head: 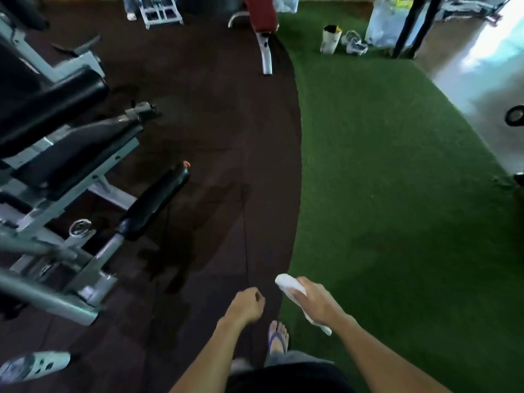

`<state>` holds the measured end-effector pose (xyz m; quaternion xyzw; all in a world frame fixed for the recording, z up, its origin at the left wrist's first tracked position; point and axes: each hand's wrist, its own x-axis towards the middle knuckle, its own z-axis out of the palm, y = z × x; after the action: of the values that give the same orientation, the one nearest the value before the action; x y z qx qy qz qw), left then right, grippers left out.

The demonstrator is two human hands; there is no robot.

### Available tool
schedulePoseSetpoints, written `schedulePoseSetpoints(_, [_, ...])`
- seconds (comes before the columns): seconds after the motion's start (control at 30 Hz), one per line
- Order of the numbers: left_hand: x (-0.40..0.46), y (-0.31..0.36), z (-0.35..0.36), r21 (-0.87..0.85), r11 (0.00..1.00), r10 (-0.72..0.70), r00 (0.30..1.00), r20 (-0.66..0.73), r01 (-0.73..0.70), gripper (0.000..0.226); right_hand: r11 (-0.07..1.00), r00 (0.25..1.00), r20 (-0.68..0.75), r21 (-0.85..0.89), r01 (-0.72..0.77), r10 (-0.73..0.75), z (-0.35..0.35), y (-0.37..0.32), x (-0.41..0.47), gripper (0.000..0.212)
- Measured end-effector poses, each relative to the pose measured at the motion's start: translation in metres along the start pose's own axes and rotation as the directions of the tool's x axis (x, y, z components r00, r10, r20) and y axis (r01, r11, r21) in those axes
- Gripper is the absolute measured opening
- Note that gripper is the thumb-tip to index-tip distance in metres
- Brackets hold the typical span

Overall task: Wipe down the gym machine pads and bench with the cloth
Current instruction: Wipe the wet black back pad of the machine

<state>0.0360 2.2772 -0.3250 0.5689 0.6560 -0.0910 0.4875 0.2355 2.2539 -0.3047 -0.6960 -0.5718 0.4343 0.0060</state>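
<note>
My right hand (316,300) is closed around a rolled white cloth (289,285), whose ends stick out past my fingers and wrist. My left hand (246,304) hangs beside it with the fingers curled in and nothing in it. Both hands are low in the view, over the seam between the dark floor and the green turf. The gym machine stands to my left, apart from both hands: a black roller pad (154,202) on a grey arm, a black seat pad (76,160), and a thick black pad (54,106) above it.
Grey steel frame tubes (48,299) jut out at lower left. A red-padded bench (261,15) on a silver leg stands far ahead. Green turf (397,165) fills the right side, with a bag, shoes and a black post at the back. My sandalled foot (278,338) is below my hands.
</note>
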Motion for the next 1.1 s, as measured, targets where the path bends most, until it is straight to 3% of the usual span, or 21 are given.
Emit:
schedulePoseSetpoints(0.23, [0.128,0.091,-0.126,-0.063,0.998,-0.016,0.999,-0.047,0.013,0.021,1.0,0.999,0.03,0.007,0.013,-0.013,-0.118,-0.066,0.16,0.033])
schedulePoseSetpoints(0.37, [0.218,0.124,-0.213,-0.074,0.997,-0.008,0.997,-0.074,0.002,0.033,0.999,0.999,0.029,-0.026,0.041,-0.04,-0.17,-0.105,0.276,0.028])
schedulePoseSetpoints(0.8, [0.436,0.214,-0.504,-0.251,0.966,-0.109,0.979,-0.171,0.064,0.031,0.979,0.977,0.129,-0.09,0.181,-0.169,-0.351,-0.298,0.597,0.035])
schedulePoseSetpoints(1.1, [0.558,0.221,-0.664,-0.58,0.795,-0.372,0.898,-0.235,0.178,0.029,0.881,0.885,0.327,-0.228,0.414,-0.331,-0.425,-0.45,0.821,0.025])
